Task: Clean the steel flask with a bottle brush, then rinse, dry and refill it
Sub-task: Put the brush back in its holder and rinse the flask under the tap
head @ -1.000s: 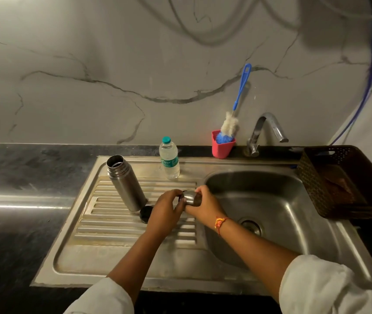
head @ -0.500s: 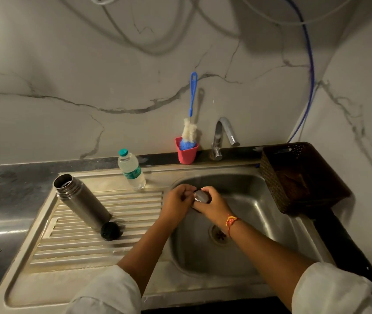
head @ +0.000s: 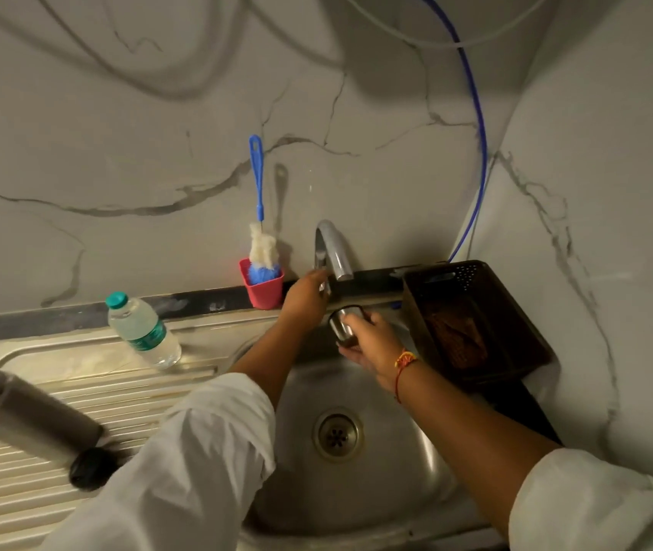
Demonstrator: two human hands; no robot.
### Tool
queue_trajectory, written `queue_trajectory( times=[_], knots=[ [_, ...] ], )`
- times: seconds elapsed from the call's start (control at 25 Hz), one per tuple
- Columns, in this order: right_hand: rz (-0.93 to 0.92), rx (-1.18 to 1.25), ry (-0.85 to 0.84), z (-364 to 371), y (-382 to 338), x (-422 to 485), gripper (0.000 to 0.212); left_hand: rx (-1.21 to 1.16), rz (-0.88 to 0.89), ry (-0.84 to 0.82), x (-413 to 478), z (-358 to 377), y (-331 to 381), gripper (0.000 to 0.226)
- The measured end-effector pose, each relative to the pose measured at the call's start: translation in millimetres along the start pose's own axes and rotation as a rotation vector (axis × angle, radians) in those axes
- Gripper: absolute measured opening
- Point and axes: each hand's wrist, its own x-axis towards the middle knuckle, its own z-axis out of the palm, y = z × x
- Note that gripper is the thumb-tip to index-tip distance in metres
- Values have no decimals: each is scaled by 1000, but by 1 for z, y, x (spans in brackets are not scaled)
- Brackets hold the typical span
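Gripping half-hidden steel cup (head: 341, 327): right hand (head: 372, 346)

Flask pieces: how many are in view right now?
3. The steel body is on the drainboard, the black stopper beside its base, and the steel cup in the right hand below the tap.

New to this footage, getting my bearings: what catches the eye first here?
Both hands meet at the tap behind the sink: the left hand is at its base, the right hand holds a small steel cup below the spout. Then the blue-handled bottle brush standing in a red cup left of the tap, and the open steel flask on the drainboard, far left.
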Motion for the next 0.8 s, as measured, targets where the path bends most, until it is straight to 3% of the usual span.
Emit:
queue_trajectory(
  times=[0.12, 0.28, 0.4, 0.52, 0.68, 0.8],
  knots=[
    [132, 234, -46, 2, -10, 7, 39, 161, 53, -60, 17, 4, 4, 34],
    [246, 370, -104, 8, -22, 10, 37, 286, 101, 4, 18, 9, -8, 29],
    [311, 431, -78, 13, -26, 15, 42, 313, 43, 31, 21, 11, -27, 25],
    [360, 463, -70, 19, -28, 18, 43, 341, -68, -51, 21, 10, -43, 31],
    [409, 482, -67, 22, -26, 18, 35, 138, -173, -38, 18, 18, -52, 35],
    [341, 393, -39, 22, -19, 16, 21, -72, -252, 30, 17, 25, -53, 38]
  ],
)
